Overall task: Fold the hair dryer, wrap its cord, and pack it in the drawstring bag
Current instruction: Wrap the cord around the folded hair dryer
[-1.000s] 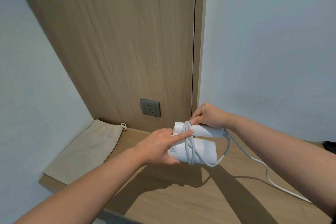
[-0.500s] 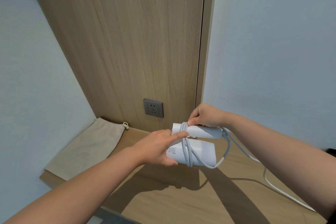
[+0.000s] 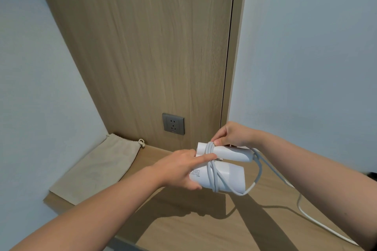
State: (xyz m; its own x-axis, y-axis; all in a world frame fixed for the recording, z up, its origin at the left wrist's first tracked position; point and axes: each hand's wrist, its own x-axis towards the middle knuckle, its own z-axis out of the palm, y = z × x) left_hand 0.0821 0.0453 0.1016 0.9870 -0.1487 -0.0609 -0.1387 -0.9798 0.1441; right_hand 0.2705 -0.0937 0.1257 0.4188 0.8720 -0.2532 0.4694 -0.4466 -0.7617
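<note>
Head view showed the folded hair dryer [image 3: 224,166] held above the wooden shelf [image 3: 204,230], the left hand [image 3: 179,169] gripping its body, the right hand [image 3: 230,134] pinching the cord [image 3: 212,169]. About 3 turns were on; loose cord trailed right. The drawstring bag [image 3: 95,169] lay flat, unfilled.

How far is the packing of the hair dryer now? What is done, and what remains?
Done: the hair dryer is folded, handle against the body. In hand: the left hand holds it while the right hand pins the cord, looped a few turns around it. Left: a long tail of cord lies loose on the shelf, and the drawstring bag lies flat and untouched.
</note>
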